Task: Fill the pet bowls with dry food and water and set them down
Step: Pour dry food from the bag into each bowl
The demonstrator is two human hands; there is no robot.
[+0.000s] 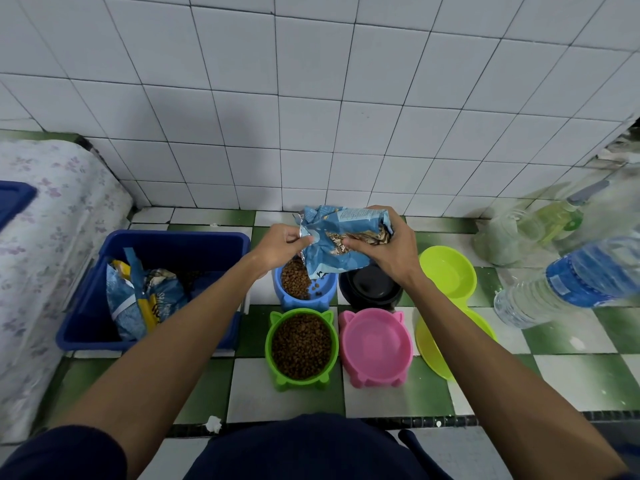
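Kibble (pixel 294 277) pours from a crumpled blue food pouch (pixel 337 242) that I hold tilted over the blue cat-shaped bowl (pixel 325 294) on the green-and-white checkered floor (pixel 258 386). My left hand (pixel 278 249) pinches the pouch's torn foil edge between thumb and fingers, while my right hand (pixel 389 247) wraps round the pouch's far end from the right, fingers curled into its body. The blue bowl sits at the far left of a group of four and is partly filled, with a few loose pellets lying in its bare right half. Just near of it, the green bowl (pixel 302 348) holds a full, level heap of dry food. To its right the pink bowl (pixel 375 348) holds no food, and the black bowl (pixel 370 289) lies far of the pink one, partly hidden beneath my right wrist. A lime-green double dish (pixel 450 271) lies to the right of these, touching neither. A dark blue bin (pixel 86 327) at the left holds another opened food bag (pixel 138 303). Clear water bottles (pixel 568 282) lie blurred at the right edge, beside the white tiled wall (pixel 311 98).
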